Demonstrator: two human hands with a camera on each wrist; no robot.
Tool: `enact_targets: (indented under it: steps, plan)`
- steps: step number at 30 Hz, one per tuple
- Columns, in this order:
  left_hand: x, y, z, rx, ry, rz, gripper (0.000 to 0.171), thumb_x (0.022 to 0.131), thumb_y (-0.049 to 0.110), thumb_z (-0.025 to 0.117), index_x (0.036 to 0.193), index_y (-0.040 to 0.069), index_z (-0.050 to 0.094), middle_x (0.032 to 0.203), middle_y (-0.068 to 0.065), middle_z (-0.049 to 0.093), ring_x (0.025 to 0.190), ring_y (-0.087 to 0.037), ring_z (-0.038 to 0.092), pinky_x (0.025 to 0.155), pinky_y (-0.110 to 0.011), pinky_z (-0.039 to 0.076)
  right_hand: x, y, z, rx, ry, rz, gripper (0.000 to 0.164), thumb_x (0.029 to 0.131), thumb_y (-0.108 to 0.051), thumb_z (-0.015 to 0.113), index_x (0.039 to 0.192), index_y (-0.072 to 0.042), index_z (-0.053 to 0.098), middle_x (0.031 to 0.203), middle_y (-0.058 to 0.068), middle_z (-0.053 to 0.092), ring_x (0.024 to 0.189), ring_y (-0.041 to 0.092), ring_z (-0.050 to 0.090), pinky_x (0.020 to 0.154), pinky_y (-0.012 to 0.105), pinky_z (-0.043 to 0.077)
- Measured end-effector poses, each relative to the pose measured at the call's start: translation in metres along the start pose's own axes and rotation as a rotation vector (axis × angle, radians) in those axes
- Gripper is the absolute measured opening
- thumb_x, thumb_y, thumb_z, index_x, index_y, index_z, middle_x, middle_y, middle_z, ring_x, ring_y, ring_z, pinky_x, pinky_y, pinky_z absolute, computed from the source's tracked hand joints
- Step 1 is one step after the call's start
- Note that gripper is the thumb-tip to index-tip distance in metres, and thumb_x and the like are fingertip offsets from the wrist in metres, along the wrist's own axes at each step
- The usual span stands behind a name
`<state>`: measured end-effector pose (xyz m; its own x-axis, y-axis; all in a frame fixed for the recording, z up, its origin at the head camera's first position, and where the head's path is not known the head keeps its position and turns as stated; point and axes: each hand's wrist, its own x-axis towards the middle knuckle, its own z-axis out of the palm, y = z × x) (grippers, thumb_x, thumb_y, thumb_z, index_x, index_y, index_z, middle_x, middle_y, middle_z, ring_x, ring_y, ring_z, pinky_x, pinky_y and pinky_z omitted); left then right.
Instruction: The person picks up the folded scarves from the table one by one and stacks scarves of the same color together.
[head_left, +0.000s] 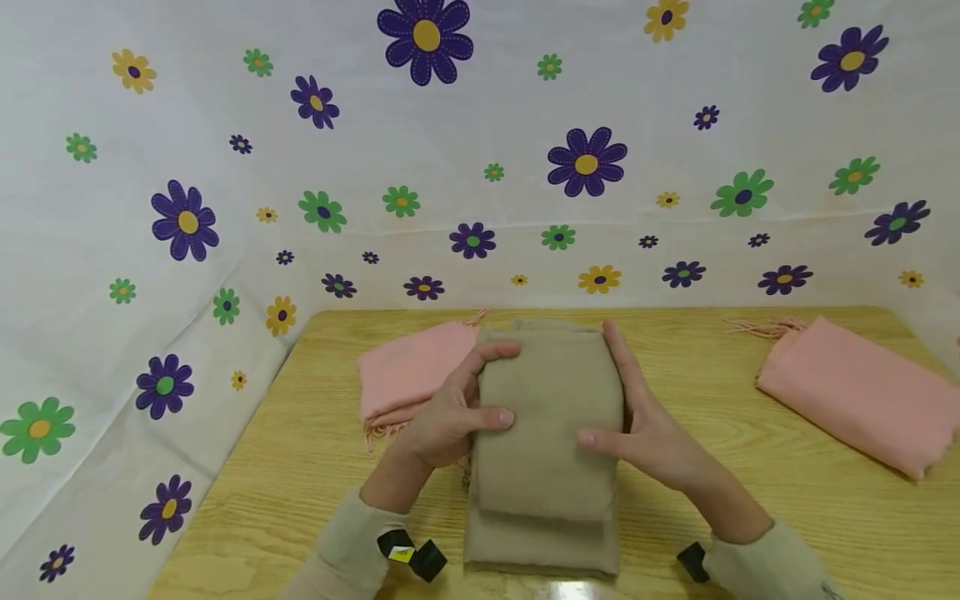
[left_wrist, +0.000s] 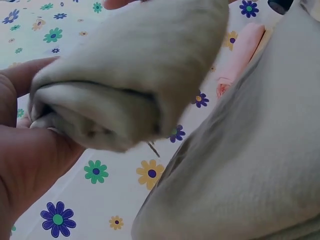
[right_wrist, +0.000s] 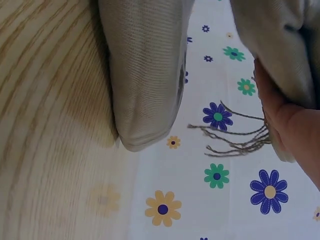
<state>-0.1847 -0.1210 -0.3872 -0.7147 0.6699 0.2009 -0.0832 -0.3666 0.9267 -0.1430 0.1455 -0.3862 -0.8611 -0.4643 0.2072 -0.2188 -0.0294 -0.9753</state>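
A folded khaki scarf (head_left: pixel 551 417) is held between both hands, over a second folded khaki scarf (head_left: pixel 540 550) on the table. My left hand (head_left: pixel 450 417) grips its left side, thumb on the top face. On the opposite side my right hand (head_left: pixel 660 437) holds it with the thumb on top and the fingers along the edge. The left wrist view shows the rolled layers at the end of the held scarf (left_wrist: pixel 130 55), apart from the lower scarf (left_wrist: pixel 250 145). In the right wrist view, twisted fringe (right_wrist: pixel 240 145) hangs from the held scarf (right_wrist: pixel 272 40).
A folded pink scarf (head_left: pixel 412 371) with fringe lies behind my left hand. Another pink scarf (head_left: pixel 862 396) lies at the right of the wooden table (head_left: pixel 697 358). A white cloth (head_left: pixel 480 125) printed with flowers stands behind and to the left.
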Motion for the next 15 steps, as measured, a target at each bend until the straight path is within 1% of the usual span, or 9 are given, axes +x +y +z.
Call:
enact_targets:
  steps: [1, 5, 9, 12, 15]
  plan:
    - [-0.0006, 0.0003, -0.0007, -0.004, -0.011, -0.002, 0.068, 0.086, 0.004, 0.076, 0.141, 0.026, 0.042, 0.132, -0.010, 0.042, 0.115, -0.020, 0.050, 0.090, -0.035, 0.052, 0.0004, 0.0005, 0.0014, 0.000, 0.013, -0.006, 0.109, 0.091, -0.005, 0.070, 0.156, -0.043, -0.009, 0.164, -0.004, -0.012, 0.147, 0.033, 0.007, 0.103, 0.021, 0.037]
    - [-0.0036, 0.0021, -0.0038, -0.009, -0.053, -0.053, 0.078, 0.087, 0.006, 0.075, 0.148, 0.026, 0.031, 0.140, -0.010, 0.036, 0.121, -0.021, 0.046, 0.094, -0.036, 0.050, 0.0012, 0.0015, 0.0061, -0.016, 0.067, -0.024, 0.109, 0.088, -0.001, 0.071, 0.158, -0.040, -0.002, 0.164, -0.001, -0.003, 0.144, 0.033, 0.015, 0.101, 0.022, 0.038]
    - [-0.0050, 0.0056, -0.0040, 0.034, -0.070, -0.106, 0.089, 0.086, 0.012, 0.078, 0.153, 0.029, 0.021, 0.148, -0.011, 0.028, 0.129, -0.024, 0.041, 0.098, -0.037, 0.048, 0.0008, 0.0019, 0.0086, -0.021, 0.109, -0.032, 0.104, 0.088, 0.000, 0.070, 0.159, -0.036, 0.003, 0.162, 0.003, 0.004, 0.138, 0.034, 0.022, 0.100, 0.024, 0.038]
    - [-0.0046, 0.0077, -0.0025, 0.075, -0.058, -0.102, 0.090, 0.086, 0.012, 0.078, 0.154, 0.028, 0.020, 0.148, -0.014, 0.028, 0.129, -0.026, 0.040, 0.097, -0.037, 0.049, 0.0009, 0.0018, 0.0099, -0.021, 0.130, -0.031, 0.102, 0.088, 0.001, 0.069, 0.159, -0.033, 0.004, 0.161, 0.006, 0.009, 0.135, 0.034, 0.026, 0.099, 0.025, 0.039]
    - [-0.0042, 0.0076, -0.0016, 0.094, -0.035, -0.072, 0.088, 0.086, 0.009, 0.077, 0.153, 0.026, 0.022, 0.144, -0.014, 0.031, 0.126, -0.026, 0.042, 0.096, -0.036, 0.049, 0.0013, 0.0005, 0.0112, -0.015, 0.138, -0.022, 0.102, 0.088, 0.001, 0.069, 0.159, -0.034, 0.005, 0.159, 0.007, 0.012, 0.134, 0.033, 0.028, 0.098, 0.025, 0.041]
